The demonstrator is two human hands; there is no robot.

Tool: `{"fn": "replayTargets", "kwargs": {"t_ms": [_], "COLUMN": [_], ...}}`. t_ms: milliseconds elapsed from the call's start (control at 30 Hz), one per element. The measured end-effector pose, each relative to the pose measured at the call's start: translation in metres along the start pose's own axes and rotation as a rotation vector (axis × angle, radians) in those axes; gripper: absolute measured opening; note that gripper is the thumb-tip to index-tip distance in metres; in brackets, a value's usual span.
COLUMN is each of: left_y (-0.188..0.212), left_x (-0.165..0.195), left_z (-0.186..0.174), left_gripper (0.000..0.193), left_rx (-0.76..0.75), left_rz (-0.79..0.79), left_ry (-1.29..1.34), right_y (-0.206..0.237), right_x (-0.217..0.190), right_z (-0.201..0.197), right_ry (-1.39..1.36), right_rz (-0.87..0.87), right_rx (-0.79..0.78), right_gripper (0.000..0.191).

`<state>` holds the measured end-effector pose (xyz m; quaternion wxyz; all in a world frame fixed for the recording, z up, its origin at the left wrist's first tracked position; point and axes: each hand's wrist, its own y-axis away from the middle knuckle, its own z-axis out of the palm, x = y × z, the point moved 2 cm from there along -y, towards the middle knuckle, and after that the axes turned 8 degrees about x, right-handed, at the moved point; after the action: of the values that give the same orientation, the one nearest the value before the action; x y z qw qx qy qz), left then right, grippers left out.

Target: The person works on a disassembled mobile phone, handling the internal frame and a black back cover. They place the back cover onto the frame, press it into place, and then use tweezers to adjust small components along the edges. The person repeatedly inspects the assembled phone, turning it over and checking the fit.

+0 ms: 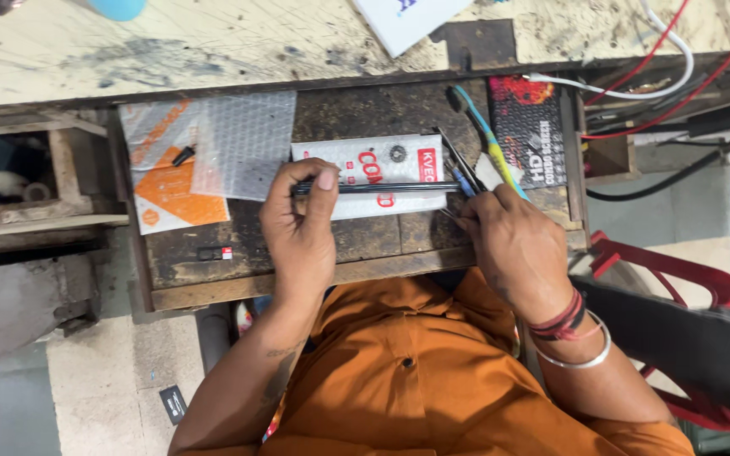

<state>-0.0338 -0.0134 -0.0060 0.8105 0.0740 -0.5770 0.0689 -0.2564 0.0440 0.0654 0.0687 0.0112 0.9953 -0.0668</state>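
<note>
My left hand grips the left end of a thin dark phone, held edge-on above an open wooden drawer. At the phone's right end, my right hand pinches a pair of metal tweezers whose tips point up and away. Under the phone lies a white flat package with red print. A blue-and-yellow toothbrush rests just right of the tweezers.
A bubble-wrap sheet and an orange-and-white package lie at the drawer's left. A dark printed box sits at its right. Above is a scratched pale worktop. Red and white cables run at the upper right.
</note>
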Motion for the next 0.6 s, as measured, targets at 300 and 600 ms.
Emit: {"fn": "replayTargets", "kwargs": {"t_ms": [300, 600], "left_y": [-0.0005, -0.0012], "left_x": [-0.003, -0.0015], "left_z": [-0.0016, -0.0022], "left_gripper": [0.014, 0.015], "left_rx": [-0.022, -0.039], "left_rz": [0.007, 0.021], "left_ry": [0.026, 0.002], "right_y": [0.0002, 0.0053], "right_x": [-0.003, -0.0042], "right_z": [0.0033, 0.0047], "right_ry": [0.026, 0.092], "right_rz": [-0.019, -0.053], "right_rx": [-0.032, -0.021], "right_gripper": [0.011, 0.013]}}
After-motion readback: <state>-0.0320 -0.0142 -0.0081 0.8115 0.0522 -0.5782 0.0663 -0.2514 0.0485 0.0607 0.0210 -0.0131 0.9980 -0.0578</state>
